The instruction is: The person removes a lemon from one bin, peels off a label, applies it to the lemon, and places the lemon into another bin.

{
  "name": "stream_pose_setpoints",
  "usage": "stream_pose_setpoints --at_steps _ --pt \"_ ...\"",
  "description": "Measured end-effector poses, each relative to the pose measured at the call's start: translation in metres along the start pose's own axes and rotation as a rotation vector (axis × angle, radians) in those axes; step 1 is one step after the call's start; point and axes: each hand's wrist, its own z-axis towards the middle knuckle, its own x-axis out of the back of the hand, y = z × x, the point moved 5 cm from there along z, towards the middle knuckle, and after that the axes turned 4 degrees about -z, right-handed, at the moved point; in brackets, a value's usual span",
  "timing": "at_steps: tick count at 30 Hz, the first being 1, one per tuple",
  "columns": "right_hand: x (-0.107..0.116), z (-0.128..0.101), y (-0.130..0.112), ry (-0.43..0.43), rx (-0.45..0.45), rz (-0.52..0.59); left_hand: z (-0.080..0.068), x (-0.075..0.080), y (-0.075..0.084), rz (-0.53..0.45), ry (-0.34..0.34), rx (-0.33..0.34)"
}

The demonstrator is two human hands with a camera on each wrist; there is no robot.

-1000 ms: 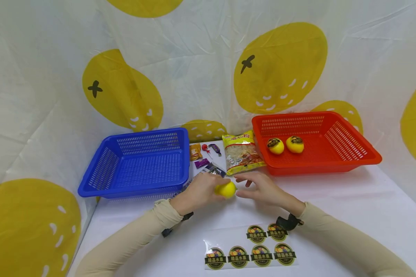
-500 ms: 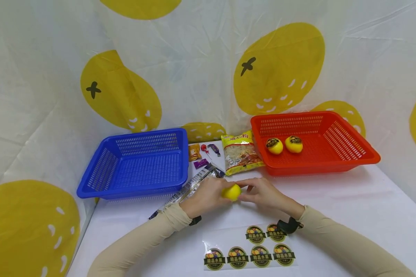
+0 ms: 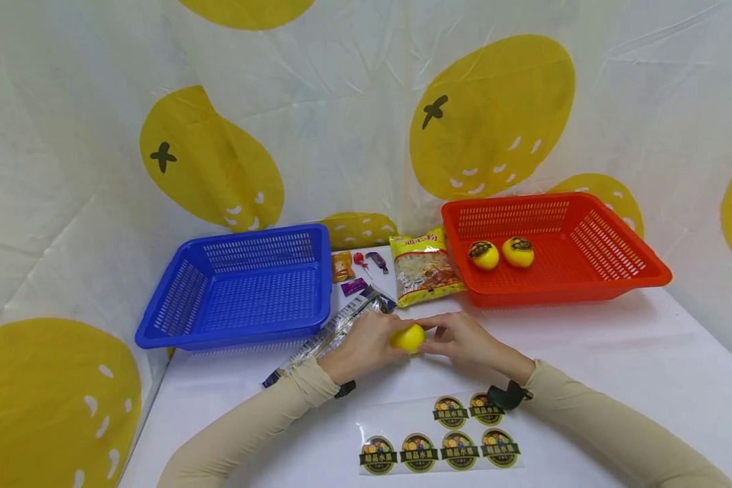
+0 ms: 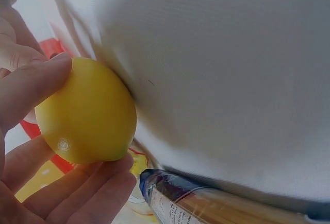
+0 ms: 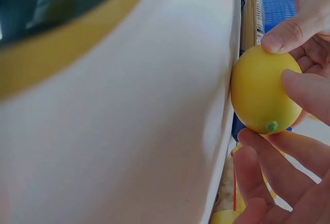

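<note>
A plain yellow lemon (image 3: 410, 338) is between my two hands, low over the white table. My left hand (image 3: 369, 344) grips it from the left, thumb on one side and fingers on the other, as the left wrist view shows on the lemon (image 4: 90, 110). From the right, my right hand (image 3: 466, 341) pinches the same lemon (image 5: 260, 87) with thumb and fingertips near its green stem end. In front of the hands lies a clear sheet (image 3: 402, 420) of round dark fruit stickers. Two lemons (image 3: 483, 256) bearing such stickers sit in the red basket (image 3: 610, 288).
A blue basket (image 3: 232, 335) stands at the left. Between the baskets lie a yellow pasta bag (image 3: 425, 268), a long silver packet (image 3: 317, 346) behind the left hand, a lollipop (image 3: 358, 258) and several wrapped sweets (image 3: 342, 266). A lemon-print cloth (image 3: 341, 135) hangs behind.
My left hand has carried the lemon slightly right, and my right hand, apart from it a second ago, has closed onto it. Over the last half second the hands have hardly moved.
</note>
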Motion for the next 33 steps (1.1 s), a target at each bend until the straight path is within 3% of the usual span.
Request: stream_pose_setpoints --at_steps 9,18,33 --pt "0.0 -0.002 0.0 -0.019 -0.028 0.009 -0.002 0.0 0.0 -0.013 0.025 0.032" --pt "0.0 -0.002 0.0 -0.013 -0.018 0.004 -0.016 0.01 -0.011 -0.139 0.08 0.099" --pt "0.001 -0.004 -0.001 -0.01 -0.042 -0.019 -0.021 0.003 -0.016 -0.204 0.091 0.1"
